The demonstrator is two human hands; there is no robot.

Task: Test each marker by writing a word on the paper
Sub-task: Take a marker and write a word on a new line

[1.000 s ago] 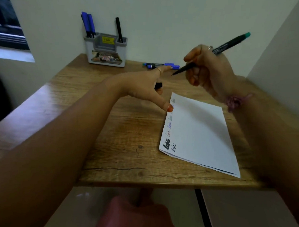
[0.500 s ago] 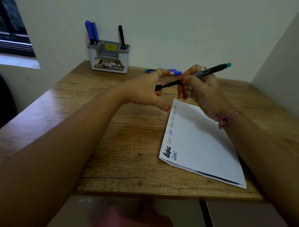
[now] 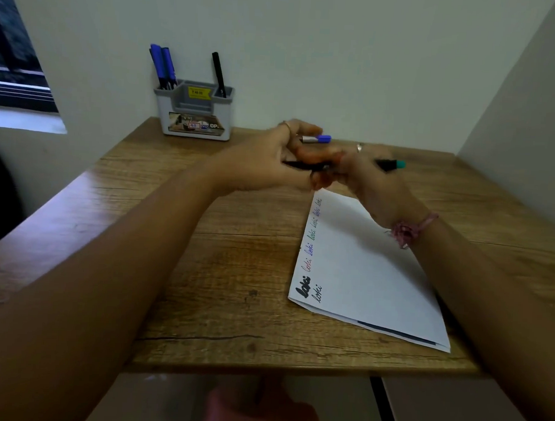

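Paper (image 3: 368, 278) lies flat on the tabletop (image 3: 222, 271), nearest you; words run up its left edge. Above its far end, your right hand (image 3: 376, 186) is clamped on the green-tipped marker (image 3: 396, 165), and your left hand (image 3: 271, 165) is closed on that marker's black front end. Whether that end is a cap can't be read. Judged step: capping. Keep barrel and cap in line, push straight until seated. Beyond: a blue-capped marker (image 3: 317, 139), then the holder (image 3: 194, 111) with more markers.

Dim, soft light; blurred hands (image 3: 307, 160)
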